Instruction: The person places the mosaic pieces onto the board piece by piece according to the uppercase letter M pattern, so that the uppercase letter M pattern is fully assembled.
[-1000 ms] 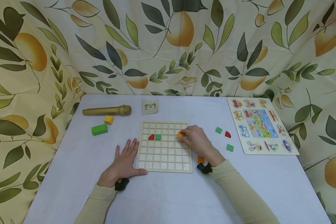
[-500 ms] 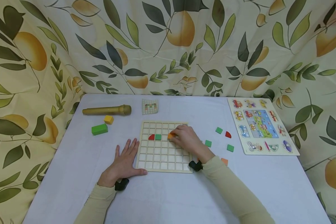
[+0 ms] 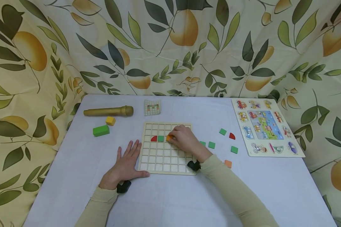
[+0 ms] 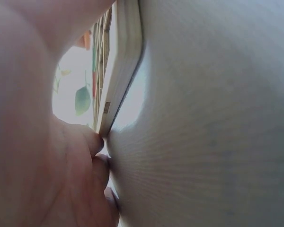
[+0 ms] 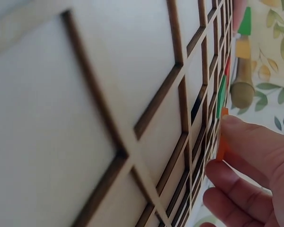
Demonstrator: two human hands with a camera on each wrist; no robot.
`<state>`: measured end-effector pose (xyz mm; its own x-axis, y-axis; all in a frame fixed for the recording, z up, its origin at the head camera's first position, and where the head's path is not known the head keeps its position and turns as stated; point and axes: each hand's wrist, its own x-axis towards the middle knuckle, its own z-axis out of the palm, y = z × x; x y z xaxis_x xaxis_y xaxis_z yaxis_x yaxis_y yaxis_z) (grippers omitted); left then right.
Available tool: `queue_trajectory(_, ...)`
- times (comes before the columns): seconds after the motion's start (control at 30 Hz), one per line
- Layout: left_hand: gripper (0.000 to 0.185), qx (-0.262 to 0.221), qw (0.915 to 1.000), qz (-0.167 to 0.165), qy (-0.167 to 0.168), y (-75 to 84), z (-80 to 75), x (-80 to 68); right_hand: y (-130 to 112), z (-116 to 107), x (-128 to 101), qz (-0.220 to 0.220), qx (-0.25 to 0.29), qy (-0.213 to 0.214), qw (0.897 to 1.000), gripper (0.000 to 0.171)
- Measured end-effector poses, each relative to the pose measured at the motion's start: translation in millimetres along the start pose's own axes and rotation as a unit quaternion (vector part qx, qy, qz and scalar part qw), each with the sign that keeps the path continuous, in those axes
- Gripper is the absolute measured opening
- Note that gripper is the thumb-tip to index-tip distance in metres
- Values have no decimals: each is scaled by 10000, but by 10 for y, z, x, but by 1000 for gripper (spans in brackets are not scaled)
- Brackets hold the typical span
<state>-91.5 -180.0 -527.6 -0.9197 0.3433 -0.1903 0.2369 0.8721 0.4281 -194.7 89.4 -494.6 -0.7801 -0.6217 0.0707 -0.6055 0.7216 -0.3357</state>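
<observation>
The right hand (image 3: 184,138) has slid leftward along the grid board (image 3: 166,159), pinching an orange tile (image 3: 169,137) now just right of the green tile (image 3: 160,138). The left hand (image 3: 125,165) lies spread flat on the surface (image 3: 170,195), bracing the board's near-left corner.

Both arms wear long, pale beige sleeves reaching the wrists. A small black device sits at each wrist, below the bare left hand (image 3: 124,167) and right hand (image 3: 187,140).
</observation>
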Motion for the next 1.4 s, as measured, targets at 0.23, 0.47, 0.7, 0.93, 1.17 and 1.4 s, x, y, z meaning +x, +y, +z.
queue_trajectory(0.23, 127, 62, 10000, 23, 17, 4, -3, -2, -22, 8, 29, 34, -98, -66, 9999, 24)
queue_trajectory(0.47, 127, 62, 10000, 28, 14, 3, -3, -1, -29, 35, 43, 41, 21, -50, 10000, 24)
queue_trajectory(0.7, 128, 20, 10000, 25, -2, -3, -10, -2, -42, 56, 62, 63, -50, -147, 9999, 26)
queue_trajectory(0.93, 128, -1, 10000, 40, -17, -4, -15, 0, -29, 26, 51, 179, -137, -231, 9995, 33)
queue_trajectory(1.17, 129, -24, 10000, 56, 41, -9, -3, 6, 126, -74, -72, 195, 180, 113, 9996, 33)
queue_trajectory(1.4, 128, -38, 10000, 3, 1, -2, -3, 4, 384, -191, -273, 739, 298, 194, 9966, 38)
